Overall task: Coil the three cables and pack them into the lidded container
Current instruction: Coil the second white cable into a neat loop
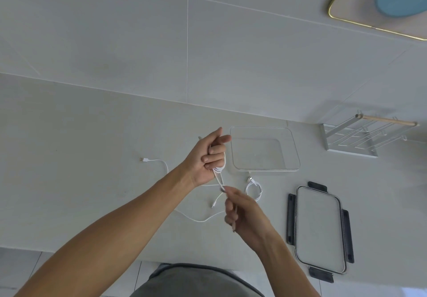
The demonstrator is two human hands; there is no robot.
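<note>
We see the left hand (pixel 209 155) raised above the counter (pixel 80 169), its fingers curled around a white cable (pixel 219 169) that is wound in several loops about them. A short tail of that cable drops from the loops to the right hand (pixel 242 213), which pinches it between thumb and fingertip just below the left palm; the rest of the right fingers are folded in, and a thin strand seems to run through the fist, though motion blur keeps us from being sure.

On the counter beneath the hands a second cable (pixel 196 218) lies loose: its USB plug (pixel 144 159) rests well to the left, and the cord curves under the left wrist and sweeps in a slack arc toward the right hand. A third cable (pixel 254 189) sits in a small coil just right of the hands, near the front edge of the container (pixel 295 155).

The container is clear, open and lies flat behind the hands, close to the wall. Its lid (pixel 320 229), clear with dark latches, lies apart on the counter to the right, nearer to us. A white rack (pixel 360 138) with a wooden bar stands at the far right by the wall, and a gold-edged tray (pixel 346 8) with a blue disc shows at the top corner
</note>
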